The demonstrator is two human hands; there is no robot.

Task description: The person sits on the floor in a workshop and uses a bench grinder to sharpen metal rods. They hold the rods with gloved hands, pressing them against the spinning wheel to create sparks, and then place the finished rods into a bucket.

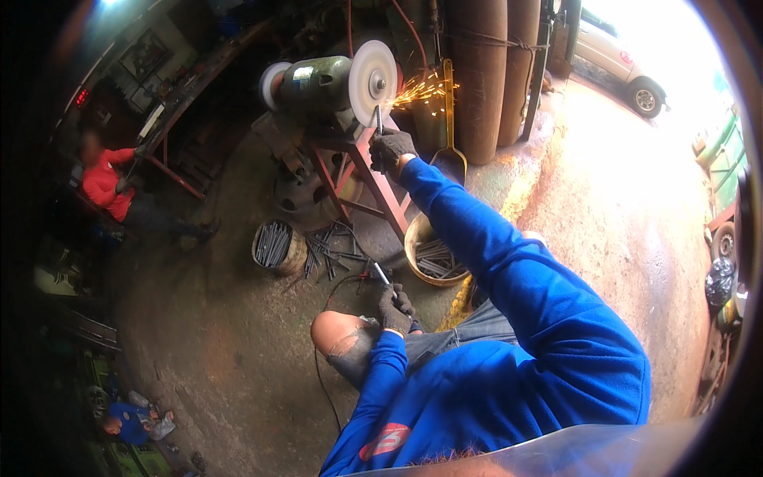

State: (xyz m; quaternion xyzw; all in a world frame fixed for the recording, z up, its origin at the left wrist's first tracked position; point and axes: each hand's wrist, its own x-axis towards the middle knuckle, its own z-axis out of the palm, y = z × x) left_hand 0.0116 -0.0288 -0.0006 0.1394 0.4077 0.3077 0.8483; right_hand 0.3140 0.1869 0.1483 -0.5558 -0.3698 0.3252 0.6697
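Observation:
My right hand [392, 151], in a dark knit glove, is raised and closed around a short metal rod [379, 119]. The rod's upper end meets the white grinding wheel [372, 83] of a green bench grinder [319, 83], and orange sparks [423, 90] fly off to the right. Near my bent knee, my left hand [395, 308], gloved the same way, grips another metal rod [381, 273] that points up toward the grinder's stand. The lower ends of both rods are hidden in the gloves.
A red metal stand [381, 184] carries the grinder. Buckets of rods [298, 253] [410, 246] flank loose rods [327, 250] on the floor. Tall brown cylinders [478, 79] and a yellow shovel [449, 111] stand behind. A person in red [102, 181] sits left; another in blue [127, 421] is lower left.

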